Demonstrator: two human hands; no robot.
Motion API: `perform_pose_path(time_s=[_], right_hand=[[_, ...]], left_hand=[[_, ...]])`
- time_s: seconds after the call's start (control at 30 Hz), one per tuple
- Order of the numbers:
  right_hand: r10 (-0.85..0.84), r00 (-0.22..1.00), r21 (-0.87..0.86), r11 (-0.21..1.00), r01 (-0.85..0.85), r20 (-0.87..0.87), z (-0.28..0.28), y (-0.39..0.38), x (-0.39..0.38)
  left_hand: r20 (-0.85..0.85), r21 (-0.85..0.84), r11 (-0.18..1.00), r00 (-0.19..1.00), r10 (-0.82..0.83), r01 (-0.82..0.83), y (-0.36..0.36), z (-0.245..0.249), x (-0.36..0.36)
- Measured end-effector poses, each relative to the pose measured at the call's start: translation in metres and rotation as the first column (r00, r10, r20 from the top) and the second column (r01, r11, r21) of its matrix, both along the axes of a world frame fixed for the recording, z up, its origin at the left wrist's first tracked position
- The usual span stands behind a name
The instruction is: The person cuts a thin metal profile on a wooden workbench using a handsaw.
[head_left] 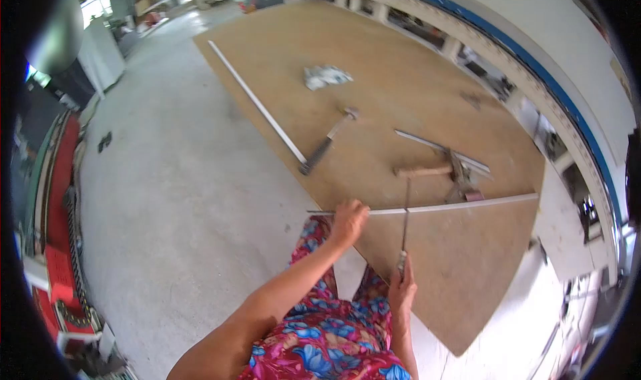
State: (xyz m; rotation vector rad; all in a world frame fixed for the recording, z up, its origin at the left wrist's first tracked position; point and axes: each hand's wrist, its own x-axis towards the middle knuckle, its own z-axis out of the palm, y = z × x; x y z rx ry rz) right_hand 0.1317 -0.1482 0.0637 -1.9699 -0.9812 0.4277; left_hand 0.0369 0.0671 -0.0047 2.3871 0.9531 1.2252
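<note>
Flowered red-and-blue clothing (320, 346) is nearest, and beyond it the left hand (350, 221) clenches a long white strip (434, 208) lying crosswise over brown board (461, 260), while the right hand (402, 290) grasps a thin dark rod-like tool (405, 230) pointing across it.

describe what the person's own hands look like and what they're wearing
The left hand and right hand are bare, with no gloves or sleeves in sight. The clothes are pinkish red with blue flowers. Any rings are too small to tell.
</note>
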Motion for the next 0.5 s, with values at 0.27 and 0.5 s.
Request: perform_pose_path(time_s=[0.27,0.5], right_hand=[[0.115,0.990,-0.169,0.977,-0.128,-0.086,0.013,-0.011,-0.025],[0.217,0.975,-0.106,0.972,-0.212,0.038,-0.004,-0.004,-0.034]], left_hand=[[-0.053,-0.011,0.999,0.998,0.043,-0.043,-0.001,0.008,0.001],[-0.046,0.019,0.999,0.998,0.031,-0.030,-0.001,0.013,0.000]])
